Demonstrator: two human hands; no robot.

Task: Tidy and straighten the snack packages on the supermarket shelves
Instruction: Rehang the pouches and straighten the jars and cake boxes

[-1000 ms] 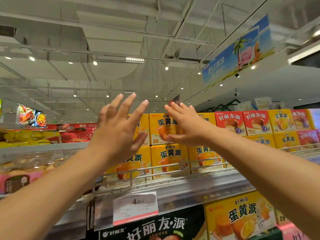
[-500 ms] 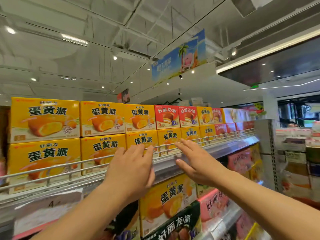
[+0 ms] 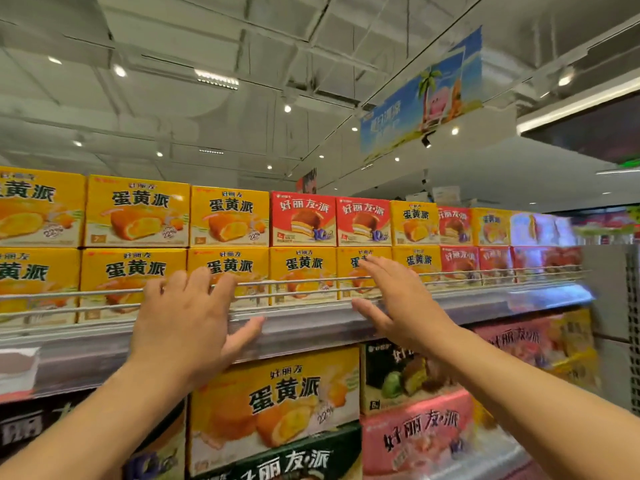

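Observation:
Yellow snack boxes (image 3: 136, 211) stand two rows high on the top shelf (image 3: 311, 323), behind a wire rail (image 3: 304, 278). Two red boxes (image 3: 303, 220) sit in the upper row among the yellow ones. My left hand (image 3: 187, 320) is raised in front of the rail, fingers spread, holding nothing. My right hand (image 3: 398, 299) reaches toward a lower-row yellow box (image 3: 360, 271); its fingertips lie at the box front, and I cannot tell if they touch. Both palms face the shelf.
Below the shelf edge stand a large yellow box (image 3: 277, 403), a dark box (image 3: 398, 375) and a pink box (image 3: 415, 434). More red and pink boxes (image 3: 491, 263) run off to the right. A blue banner (image 3: 422, 95) hangs from the ceiling.
The view has swung right along the shelf and closer to it. Both hands have dropped from the upper row to the rail, still holding nothing, and the right hand has stretched toward the lower-row box.

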